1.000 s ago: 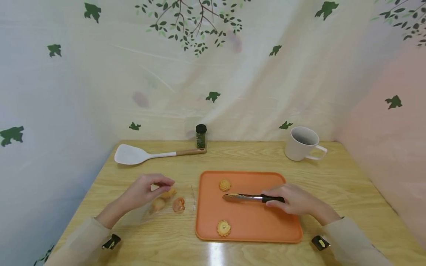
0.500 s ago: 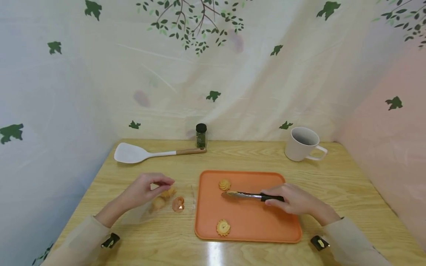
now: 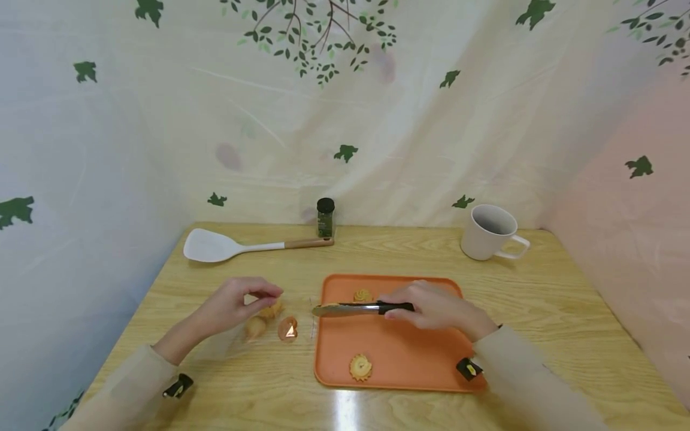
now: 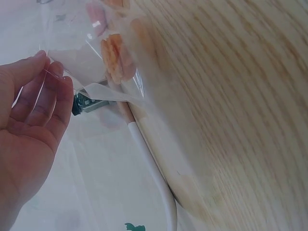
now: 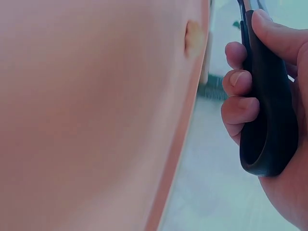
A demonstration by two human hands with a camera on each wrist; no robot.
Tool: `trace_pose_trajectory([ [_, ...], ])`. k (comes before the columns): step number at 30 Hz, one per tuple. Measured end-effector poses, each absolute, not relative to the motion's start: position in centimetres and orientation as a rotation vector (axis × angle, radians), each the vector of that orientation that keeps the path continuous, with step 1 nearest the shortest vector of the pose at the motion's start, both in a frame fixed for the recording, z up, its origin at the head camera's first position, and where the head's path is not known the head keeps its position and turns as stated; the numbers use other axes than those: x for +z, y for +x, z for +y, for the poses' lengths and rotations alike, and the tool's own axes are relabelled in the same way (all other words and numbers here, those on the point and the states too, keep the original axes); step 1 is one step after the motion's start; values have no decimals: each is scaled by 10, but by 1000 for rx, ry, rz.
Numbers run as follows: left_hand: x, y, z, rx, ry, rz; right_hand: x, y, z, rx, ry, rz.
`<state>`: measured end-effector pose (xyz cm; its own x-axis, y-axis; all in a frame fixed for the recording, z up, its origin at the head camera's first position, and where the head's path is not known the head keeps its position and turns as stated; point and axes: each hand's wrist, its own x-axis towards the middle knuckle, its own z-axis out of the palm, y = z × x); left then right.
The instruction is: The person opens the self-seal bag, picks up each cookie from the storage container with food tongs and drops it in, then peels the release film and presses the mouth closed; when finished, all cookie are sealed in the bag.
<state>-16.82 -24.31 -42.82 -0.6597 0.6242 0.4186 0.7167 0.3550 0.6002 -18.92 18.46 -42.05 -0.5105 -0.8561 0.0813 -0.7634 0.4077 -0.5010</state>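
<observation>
Left hand (image 3: pixel 237 304) pinches a clear bag (image 4: pixel 82 61) of cookies (image 3: pixel 256 327). Right hand (image 3: pixel 431 305) grips tongs (image 3: pixel 372 308), orange tray (image 3: pixel 409 353) beneath it.

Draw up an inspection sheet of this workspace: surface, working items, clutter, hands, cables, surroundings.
Surface: wood-grain table, glare at the near side.
Working items: orange tray bearing two cookies; clear bag with more cookies inside, left of the tray; black-handled tongs.
Clutter: spatula, dark-capped jar and mug along the back.
Left hand: pinches the bag's film.
Right hand: grips the tongs' handle; whether their tips hold anything is unclear.
Cables: nothing seen.
Surroundings: pale cloth backdrop with green printed shapes.
</observation>
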Motion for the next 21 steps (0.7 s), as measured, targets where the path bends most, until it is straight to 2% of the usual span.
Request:
trace_pose_trajectory([
  [11, -424, -168, -242, -1198, -1251, -2461, -421, -207, 117, -741, -1450, 2324],
  [21, -418, -168, -242, -1159, -1211, -2505, -419, -215, 80, -667, -1560, 2336],
])
